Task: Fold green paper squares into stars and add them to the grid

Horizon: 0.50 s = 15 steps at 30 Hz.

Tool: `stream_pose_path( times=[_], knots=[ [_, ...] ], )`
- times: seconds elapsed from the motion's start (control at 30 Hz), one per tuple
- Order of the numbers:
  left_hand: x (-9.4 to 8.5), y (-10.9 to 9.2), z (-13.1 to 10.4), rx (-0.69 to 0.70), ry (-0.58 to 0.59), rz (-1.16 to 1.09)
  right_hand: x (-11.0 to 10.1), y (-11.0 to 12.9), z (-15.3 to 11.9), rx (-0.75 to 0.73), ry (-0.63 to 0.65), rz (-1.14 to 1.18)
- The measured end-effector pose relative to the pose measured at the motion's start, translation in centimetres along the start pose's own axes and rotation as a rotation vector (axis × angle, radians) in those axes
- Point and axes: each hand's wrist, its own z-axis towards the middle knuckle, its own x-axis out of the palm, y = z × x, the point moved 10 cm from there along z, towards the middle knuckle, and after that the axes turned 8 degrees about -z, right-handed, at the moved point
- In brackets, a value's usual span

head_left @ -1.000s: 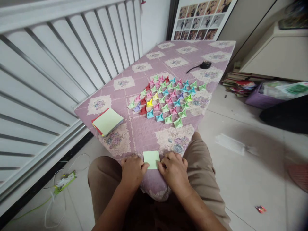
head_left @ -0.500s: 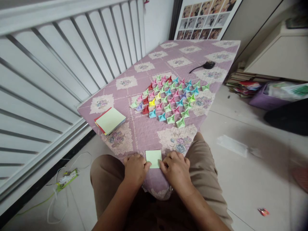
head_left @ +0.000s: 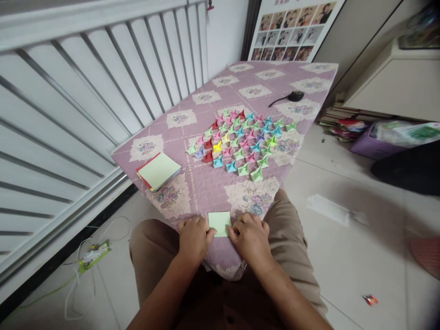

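Note:
A small pale green square of paper (head_left: 220,223) lies flat at the near end of the table, between my two hands. My left hand (head_left: 195,234) is closed at its left side, fingers curled and the thumb on the lower left corner. On the other side my right hand (head_left: 250,232), also closed, has its thumb at the lower right corner. Further up the table, rows of small folded paper pieces (head_left: 239,142) stand in green, pink, blue, red, yellow and purple. To the left rests a stack of square paper sheets (head_left: 160,170), pale green on top with red and yellow edges showing.
A quilted pink floral cloth covers the table (head_left: 206,188). A black object with a short cable (head_left: 294,96) lies toward the far right. White radiator (head_left: 103,91) runs along the left. A power strip (head_left: 95,256) with cords sits on the floor.
The view has shifted slightly. Both hands keep nearly the same place at the sides of the green paper, and the folded pieces and stack stay put.

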Motion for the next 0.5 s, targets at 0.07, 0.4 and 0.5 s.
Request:
stream_pose_path(
  times=[0.07, 0.4, 0.5],
  knots=[
    [-0.1, 0.0, -0.1, 0.023, -0.043, -0.021, 0.1, 0.0, 0.0, -0.002, 0.011, -0.002],
    [1.1, -4.6, -1.2, 0.626, 0.061, 0.059, -0.2, 0.0, -0.4, 0.013, -0.003, 0.061],
    [1.3, -5.0, -1.4, 0.693, 0.091, 0.116, 0.0, -0.5, -0.6, 0.013, -0.017, 0.109]
  ],
)
